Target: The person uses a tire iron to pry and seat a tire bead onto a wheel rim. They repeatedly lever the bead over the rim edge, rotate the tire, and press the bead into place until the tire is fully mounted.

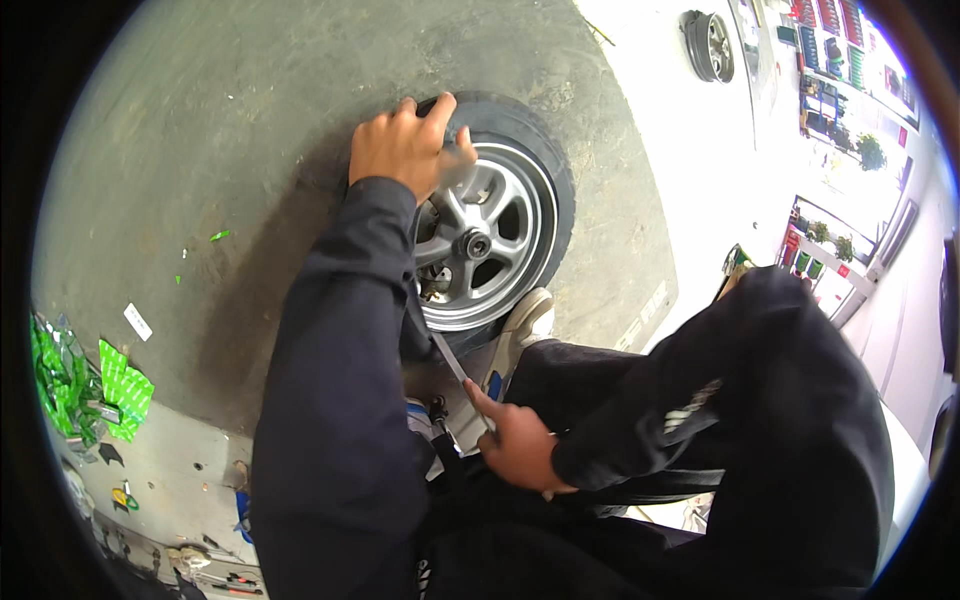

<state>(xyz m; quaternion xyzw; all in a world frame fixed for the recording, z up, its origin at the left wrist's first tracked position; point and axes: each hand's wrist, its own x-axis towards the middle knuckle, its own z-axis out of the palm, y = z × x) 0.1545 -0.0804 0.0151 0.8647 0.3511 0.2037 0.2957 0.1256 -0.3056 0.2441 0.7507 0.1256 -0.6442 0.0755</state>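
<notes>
A black tire (563, 185) on a grey spoked wheel (470, 240) lies on the dark mat. My left hand (405, 145) grips the tire at its far left part, fingers bent over the rubber and the thumb toward the rim. Closed around a flat metal tire lever (452, 358), my right hand (520, 445) is close to my body. The lever's far end reaches the near edge of the wheel, where my left sleeve partly hides it. The handle end is mostly inside my right hand.
Beside the wheel's near side is my shoe (530, 318). Green packaging (125, 390) and a white label (137, 322) lie at the left. Another wheel (712, 47) is at the far right, with stocked shelves (835, 40) beyond. A dark mat (230, 90) covers much of the floor.
</notes>
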